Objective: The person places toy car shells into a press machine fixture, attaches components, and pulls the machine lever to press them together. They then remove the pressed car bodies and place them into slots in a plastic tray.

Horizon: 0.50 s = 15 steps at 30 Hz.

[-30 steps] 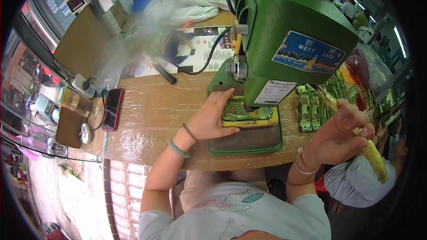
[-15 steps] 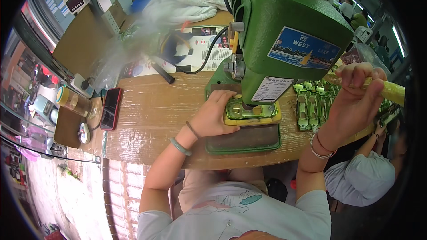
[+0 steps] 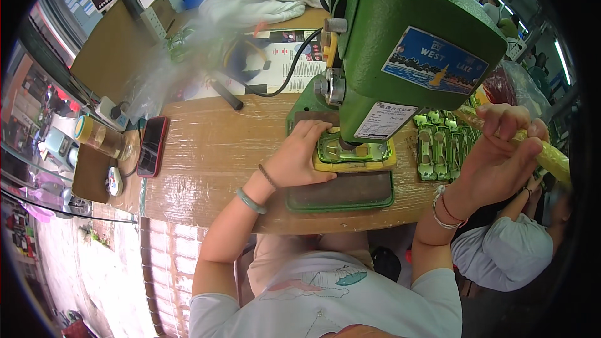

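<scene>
Wrapped in clear film, your wooden table (image 3: 213, 150) carries a green press machine (image 3: 400, 44). From the head view, your left hand (image 3: 300, 159) lies flat, fingers pressed on the green metal part (image 3: 350, 150) seated directly under the machine's head. Your right hand (image 3: 501, 156) is closed around the yellow lever handle (image 3: 544, 150), right of the machine, its long axis slanting down-right.

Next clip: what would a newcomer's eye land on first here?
The big green press machine fills the upper middle of the wooden bench. Under its head, the left hand steadies a shiny green metal part on a yellow block. At the right, the right hand grips the machine's yellow-wrapped lever, beside rows of similar green parts.
</scene>
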{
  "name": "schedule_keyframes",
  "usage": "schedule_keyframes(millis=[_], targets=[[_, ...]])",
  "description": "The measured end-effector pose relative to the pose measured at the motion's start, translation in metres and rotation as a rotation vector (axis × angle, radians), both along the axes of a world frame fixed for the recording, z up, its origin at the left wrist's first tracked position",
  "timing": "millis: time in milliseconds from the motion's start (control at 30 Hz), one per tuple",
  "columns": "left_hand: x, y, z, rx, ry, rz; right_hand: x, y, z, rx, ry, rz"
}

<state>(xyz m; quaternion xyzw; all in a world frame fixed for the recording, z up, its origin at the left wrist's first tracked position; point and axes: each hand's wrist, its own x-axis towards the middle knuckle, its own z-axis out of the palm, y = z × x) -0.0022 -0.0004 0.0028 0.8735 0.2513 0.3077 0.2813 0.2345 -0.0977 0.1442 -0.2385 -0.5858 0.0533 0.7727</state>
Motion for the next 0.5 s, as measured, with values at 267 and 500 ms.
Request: schedule_keyframes(millis=[267,500], targets=[[0.000,-0.002,-0.001,0.026,0.010,0.015,0.001,-0.003,-0.003,-0.008,-0.013,0.013],[-0.001,-0.002,-0.001,0.025,0.001,0.022,-0.013,-0.011,-0.041,0.116,-0.025,-0.053]])
